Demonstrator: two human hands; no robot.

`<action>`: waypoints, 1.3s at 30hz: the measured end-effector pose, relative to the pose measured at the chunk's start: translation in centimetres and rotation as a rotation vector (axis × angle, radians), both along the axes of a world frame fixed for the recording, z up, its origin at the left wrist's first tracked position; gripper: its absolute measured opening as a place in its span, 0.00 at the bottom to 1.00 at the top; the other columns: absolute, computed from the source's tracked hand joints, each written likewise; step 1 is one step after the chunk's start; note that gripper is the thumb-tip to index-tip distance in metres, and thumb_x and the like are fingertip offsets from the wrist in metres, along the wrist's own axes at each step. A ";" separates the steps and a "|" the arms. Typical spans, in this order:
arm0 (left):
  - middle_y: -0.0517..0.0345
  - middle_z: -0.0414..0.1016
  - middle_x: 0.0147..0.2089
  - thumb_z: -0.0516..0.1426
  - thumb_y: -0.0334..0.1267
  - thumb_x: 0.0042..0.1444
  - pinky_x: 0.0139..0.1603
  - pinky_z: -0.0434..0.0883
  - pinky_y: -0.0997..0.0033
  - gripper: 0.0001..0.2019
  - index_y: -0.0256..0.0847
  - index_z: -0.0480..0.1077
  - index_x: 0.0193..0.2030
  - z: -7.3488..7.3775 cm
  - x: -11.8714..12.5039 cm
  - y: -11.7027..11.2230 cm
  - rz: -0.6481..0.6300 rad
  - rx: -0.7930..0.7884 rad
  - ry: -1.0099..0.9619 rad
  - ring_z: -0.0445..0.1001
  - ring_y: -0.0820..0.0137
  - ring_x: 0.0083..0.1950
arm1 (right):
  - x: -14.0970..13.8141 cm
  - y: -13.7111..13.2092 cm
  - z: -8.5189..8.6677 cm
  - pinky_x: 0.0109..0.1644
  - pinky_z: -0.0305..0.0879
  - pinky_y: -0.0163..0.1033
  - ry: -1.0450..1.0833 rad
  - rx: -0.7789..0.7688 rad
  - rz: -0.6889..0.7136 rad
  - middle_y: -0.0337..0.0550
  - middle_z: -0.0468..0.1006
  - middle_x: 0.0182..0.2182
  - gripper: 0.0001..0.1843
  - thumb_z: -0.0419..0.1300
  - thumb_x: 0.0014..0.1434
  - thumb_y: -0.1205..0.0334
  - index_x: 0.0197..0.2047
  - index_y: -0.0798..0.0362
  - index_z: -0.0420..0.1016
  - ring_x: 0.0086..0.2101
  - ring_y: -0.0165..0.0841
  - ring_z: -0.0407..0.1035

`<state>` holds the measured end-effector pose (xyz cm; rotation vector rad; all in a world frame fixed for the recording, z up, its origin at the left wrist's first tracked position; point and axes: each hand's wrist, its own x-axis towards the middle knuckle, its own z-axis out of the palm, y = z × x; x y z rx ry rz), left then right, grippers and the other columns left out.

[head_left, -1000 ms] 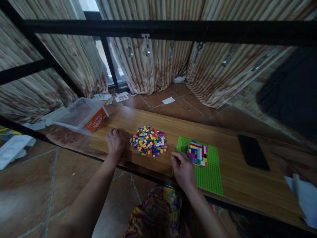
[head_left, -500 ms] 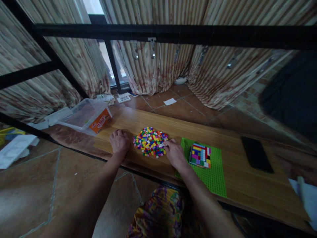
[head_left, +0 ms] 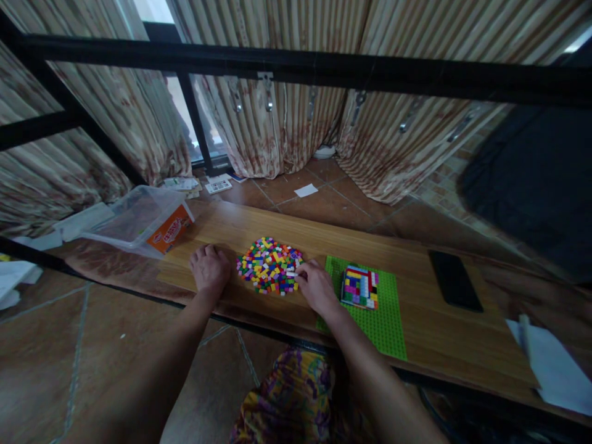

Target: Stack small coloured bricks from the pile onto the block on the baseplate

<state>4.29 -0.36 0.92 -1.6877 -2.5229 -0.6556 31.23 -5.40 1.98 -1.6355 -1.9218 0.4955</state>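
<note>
A heap of small, many-coloured toy building bricks lies on the wooden board between my two hands. At the heap's right edge, my right hand pinches a white building brick between thumb and fingertips. My left hand rests on the board left of the heap, its fingers loosely laid down and holding nothing. Just right of my right hand is a green studded baseplate. On its upper part stands a block built of multicoloured bricks.
A clear plastic box with an orange label stands at the board's left end. Towards the right lies a black phone, with white paper beyond it. A dark metal bar crosses in front of the curtains.
My head view has turned slightly right, so the scene sits further left. A white brick now shows in my right fingertips. My left hand stays resting on the board.
</note>
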 end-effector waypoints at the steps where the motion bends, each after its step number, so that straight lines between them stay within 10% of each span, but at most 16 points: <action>1: 0.33 0.69 0.58 0.46 0.39 0.61 0.61 0.62 0.47 0.21 0.31 0.69 0.55 0.0 0.0 0.0 0.002 -0.001 -0.001 0.64 0.48 0.61 | 0.0 0.0 0.0 0.41 0.64 0.37 0.007 -0.002 -0.002 0.40 0.73 0.34 0.06 0.61 0.56 0.71 0.32 0.50 0.76 0.35 0.32 0.69; 10: 0.34 0.69 0.58 0.47 0.38 0.61 0.62 0.61 0.48 0.20 0.32 0.69 0.54 -0.2 0.0 0.0 0.002 0.007 0.002 0.64 0.49 0.61 | 0.5 -0.7 0.2 0.41 0.64 0.38 0.128 0.008 -0.020 0.40 0.75 0.33 0.06 0.59 0.60 0.67 0.32 0.51 0.76 0.34 0.33 0.70; 20: 0.34 0.69 0.58 0.47 0.39 0.61 0.62 0.62 0.46 0.20 0.32 0.69 0.54 -0.1 0.0 0.1 0.003 0.002 0.002 0.64 0.48 0.61 | 3.1 -5.7 4.4 0.42 0.66 0.39 0.202 0.147 -0.096 0.43 0.76 0.36 0.11 0.56 0.66 0.57 0.37 0.49 0.78 0.37 0.35 0.71; 28: 0.33 0.69 0.58 0.47 0.39 0.61 0.61 0.63 0.44 0.20 0.30 0.70 0.54 0.3 0.0 0.1 0.007 -0.018 0.012 0.65 0.46 0.61 | 10.1 -6.6 3.6 0.49 0.65 0.46 -0.009 0.219 -0.314 0.47 0.77 0.38 0.15 0.55 0.65 0.52 0.36 0.49 0.81 0.42 0.40 0.70; 39: 0.34 0.69 0.58 0.48 0.39 0.62 0.61 0.63 0.45 0.20 0.31 0.69 0.55 0.1 -0.1 0.3 0.004 -0.029 0.019 0.65 0.47 0.61 | 10.4 -5.0 3.9 0.46 0.63 0.44 -0.137 0.107 -0.410 0.48 0.76 0.37 0.13 0.54 0.61 0.59 0.32 0.51 0.80 0.38 0.39 0.69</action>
